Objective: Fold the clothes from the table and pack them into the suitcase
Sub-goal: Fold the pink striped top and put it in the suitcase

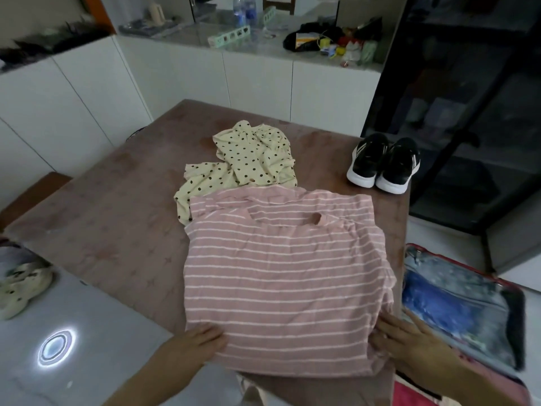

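Note:
A pink shirt with white stripes (281,273) lies partly folded on the near right part of the brown table (111,218). My left hand (196,341) rests at its near left corner, fingers against the cloth. My right hand (409,344) touches the shirt's near right edge with fingers spread. Behind the shirt a cream garment with black dots (248,159) lies crumpled. The open suitcase (480,303), red-rimmed, sits on the floor right of the table with blue and grey fabric inside.
A pair of black sneakers with white soles (383,162) stands at the table's far right edge. A pale shoe (20,285) lies on the floor at left. White cabinets and a cluttered counter (328,42) stand behind; a dark glass cabinet (468,112) rises at right.

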A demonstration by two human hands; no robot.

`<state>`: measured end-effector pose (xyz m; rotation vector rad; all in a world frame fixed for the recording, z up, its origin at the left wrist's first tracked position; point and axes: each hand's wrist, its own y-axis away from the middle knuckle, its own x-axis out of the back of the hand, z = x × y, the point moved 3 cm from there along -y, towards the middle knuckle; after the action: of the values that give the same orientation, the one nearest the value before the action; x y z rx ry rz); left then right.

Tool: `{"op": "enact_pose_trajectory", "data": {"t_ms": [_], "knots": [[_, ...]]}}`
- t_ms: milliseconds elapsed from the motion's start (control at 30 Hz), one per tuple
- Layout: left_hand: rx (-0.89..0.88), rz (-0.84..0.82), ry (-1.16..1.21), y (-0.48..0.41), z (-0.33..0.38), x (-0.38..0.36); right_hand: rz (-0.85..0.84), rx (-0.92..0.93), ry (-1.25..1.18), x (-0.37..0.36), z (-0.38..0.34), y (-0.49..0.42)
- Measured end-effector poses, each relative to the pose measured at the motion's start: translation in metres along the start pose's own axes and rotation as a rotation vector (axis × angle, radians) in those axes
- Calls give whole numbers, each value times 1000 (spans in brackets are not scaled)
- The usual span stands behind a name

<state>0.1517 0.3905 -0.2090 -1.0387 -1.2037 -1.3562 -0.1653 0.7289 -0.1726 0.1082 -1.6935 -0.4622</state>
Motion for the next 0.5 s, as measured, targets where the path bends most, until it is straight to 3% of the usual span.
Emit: {"op": "enact_pose_trajectory", "data": {"t_ms": [33, 133, 233, 300, 400, 500], "knots": [[36, 7, 14, 1, -5, -2, 92, -20, 0, -1, 4, -2], [128, 18, 202, 10, -2, 1, 132, -72, -90, 7, 2, 2], [221, -2, 366, 16, 0, 20, 152, -122, -292, 12, 5, 8], [312, -78, 423, 20, 2, 32, 60, -153, -365, 9, 6, 14], [299, -170, 547, 20, -2, 58, 38, -129, -499, 23, 3, 14], [385, -152, 725, 2, -16, 91, 125, -190, -634, 55, 17, 0]]}}
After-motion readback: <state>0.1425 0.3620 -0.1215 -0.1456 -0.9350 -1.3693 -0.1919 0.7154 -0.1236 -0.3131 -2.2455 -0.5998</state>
